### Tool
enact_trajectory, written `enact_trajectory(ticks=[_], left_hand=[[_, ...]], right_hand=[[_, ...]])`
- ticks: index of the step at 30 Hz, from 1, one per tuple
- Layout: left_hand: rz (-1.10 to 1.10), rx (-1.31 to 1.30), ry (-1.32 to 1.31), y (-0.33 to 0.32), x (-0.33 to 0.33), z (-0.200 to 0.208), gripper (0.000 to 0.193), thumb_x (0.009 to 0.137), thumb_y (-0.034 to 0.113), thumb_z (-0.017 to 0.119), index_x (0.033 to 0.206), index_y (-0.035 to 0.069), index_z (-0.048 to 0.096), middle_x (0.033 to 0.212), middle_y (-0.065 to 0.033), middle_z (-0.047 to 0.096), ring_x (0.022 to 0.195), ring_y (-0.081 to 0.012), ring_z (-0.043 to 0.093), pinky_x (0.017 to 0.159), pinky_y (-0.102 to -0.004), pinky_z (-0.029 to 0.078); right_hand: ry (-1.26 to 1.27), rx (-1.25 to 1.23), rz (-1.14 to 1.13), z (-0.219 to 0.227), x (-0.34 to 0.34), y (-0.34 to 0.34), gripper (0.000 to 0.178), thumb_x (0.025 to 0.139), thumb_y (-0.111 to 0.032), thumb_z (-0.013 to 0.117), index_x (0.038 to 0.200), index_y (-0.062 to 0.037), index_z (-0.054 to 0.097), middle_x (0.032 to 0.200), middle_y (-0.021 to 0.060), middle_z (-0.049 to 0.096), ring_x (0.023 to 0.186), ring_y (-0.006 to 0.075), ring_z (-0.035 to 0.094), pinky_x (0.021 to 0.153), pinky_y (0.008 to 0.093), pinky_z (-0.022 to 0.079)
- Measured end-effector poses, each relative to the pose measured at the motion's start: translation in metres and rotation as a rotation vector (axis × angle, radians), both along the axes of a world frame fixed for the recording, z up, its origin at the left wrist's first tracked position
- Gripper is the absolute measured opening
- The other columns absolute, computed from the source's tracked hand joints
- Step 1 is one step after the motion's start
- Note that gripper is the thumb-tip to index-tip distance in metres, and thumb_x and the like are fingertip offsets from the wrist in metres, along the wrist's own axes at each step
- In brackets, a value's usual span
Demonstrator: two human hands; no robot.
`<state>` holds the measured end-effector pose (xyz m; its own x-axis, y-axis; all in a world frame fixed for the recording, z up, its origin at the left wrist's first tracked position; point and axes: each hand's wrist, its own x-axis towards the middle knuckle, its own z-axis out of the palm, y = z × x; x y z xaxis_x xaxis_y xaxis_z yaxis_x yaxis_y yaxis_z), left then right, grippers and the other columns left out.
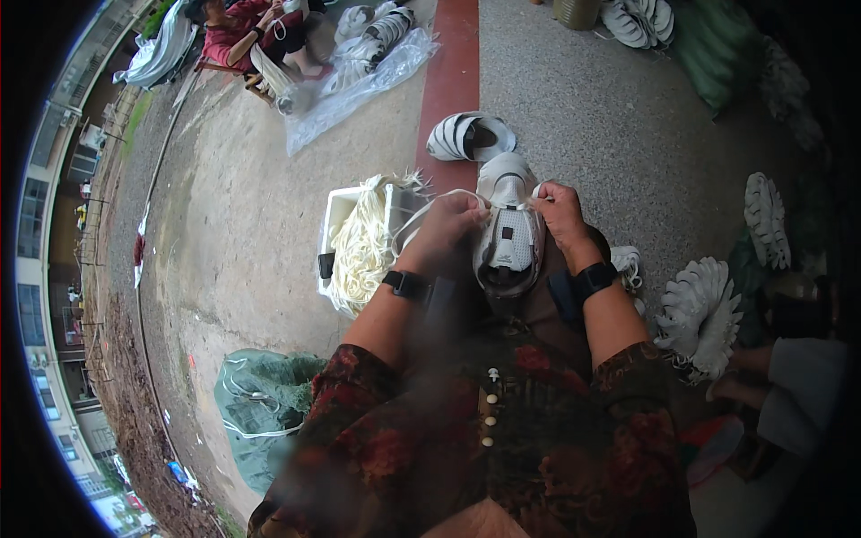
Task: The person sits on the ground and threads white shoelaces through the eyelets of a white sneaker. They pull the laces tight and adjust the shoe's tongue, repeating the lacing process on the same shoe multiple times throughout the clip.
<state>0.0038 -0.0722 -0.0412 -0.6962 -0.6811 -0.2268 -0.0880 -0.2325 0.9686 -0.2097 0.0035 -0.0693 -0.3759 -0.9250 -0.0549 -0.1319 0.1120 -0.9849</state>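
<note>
A white and grey shoe upper (509, 240) lies in front of me, its opening toward my body and its toe pointing away. On its left side my left hand (451, 226) is closed in a pinch by the eyelets. A white shoelace (429, 208) loops from there out to the left. At the right edge of the upper, my right hand (563, 215) pinches a short white piece of the lace between thumb and finger. Dark bands circle both wrists. What is beneath the upper is hidden.
Left of my hands, a white box (337, 202) overflows with cream laces (360, 255). Another striped upper (471, 137) lies beyond. Stacked uppers (700, 314) stand at right, a green sack (265, 403) at lower left. A seated person (242, 36) works at far left; another person's legs show lower right.
</note>
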Motion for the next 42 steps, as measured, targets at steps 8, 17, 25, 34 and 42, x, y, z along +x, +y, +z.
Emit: enact_trajectory(ticks=[8, 17, 25, 34, 42], left_hand=[[0.047, -0.009, -0.008, 0.004, -0.003, 0.004, 0.007, 0.083, 0.009, 0.061, 0.08, 0.003, 0.06, 0.088, -0.001, 0.063, 0.079, -0.0078, 0.054, 0.073, -0.0228, 0.044], [0.108, -0.162, -0.041, 0.026, -0.019, 0.011, 0.012, 0.084, 0.012, 0.061, 0.081, 0.001, 0.062, 0.068, -0.001, 0.06, 0.058, -0.005, 0.052, 0.052, -0.0203, 0.042], [-0.034, -0.804, -0.375, 0.034, -0.051, 0.028, 0.017, 0.078, 0.013, 0.06, 0.074, -0.004, 0.059, 0.071, -0.0182, 0.062, 0.063, -0.0307, 0.061, 0.059, -0.0362, 0.048], [-0.109, -1.098, -0.607, 0.039, -0.064, -0.003, 0.01, 0.077, 0.013, 0.055, 0.073, 0.006, 0.06, 0.071, -0.0152, 0.06, 0.067, -0.0329, 0.062, 0.06, -0.0401, 0.05], [-0.081, -1.028, -0.706, 0.045, -0.067, 0.001, 0.011, 0.078, 0.013, 0.054, 0.075, 0.005, 0.06, 0.072, -0.0158, 0.062, 0.069, -0.0325, 0.063, 0.061, -0.0415, 0.05]], right_hand=[[0.762, -0.048, 0.106, 0.006, 0.005, -0.013, 0.017, 0.067, -0.005, 0.068, 0.063, -0.0004, 0.052, 0.057, 0.0114, 0.053, 0.053, 0.0196, 0.049, 0.053, 0.0328, 0.041], [0.695, -0.057, -0.083, 0.007, 0.02, 0.002, 0.016, 0.076, -0.016, 0.061, 0.068, -0.0023, 0.058, 0.066, 0.0164, 0.06, 0.067, 0.0362, 0.06, 0.061, 0.0458, 0.046], [0.926, 0.122, 0.203, 0.047, 0.029, 0.017, 0.01, 0.072, -0.008, 0.055, 0.072, 0.0008, 0.06, 0.08, 0.0218, 0.062, 0.081, 0.0376, 0.06, 0.077, 0.0438, 0.048], [0.677, 0.115, 0.36, 0.037, -0.002, 0.004, 0.009, 0.069, -0.011, 0.06, 0.073, -0.0029, 0.063, 0.079, 0.0198, 0.062, 0.078, 0.0371, 0.06, 0.07, 0.0415, 0.048], [0.441, 0.075, 0.309, 0.032, 0.0, 0.011, 0.01, 0.067, -0.01, 0.06, 0.07, -0.0011, 0.062, 0.072, 0.0191, 0.061, 0.069, 0.0338, 0.061, 0.064, 0.0378, 0.047]])
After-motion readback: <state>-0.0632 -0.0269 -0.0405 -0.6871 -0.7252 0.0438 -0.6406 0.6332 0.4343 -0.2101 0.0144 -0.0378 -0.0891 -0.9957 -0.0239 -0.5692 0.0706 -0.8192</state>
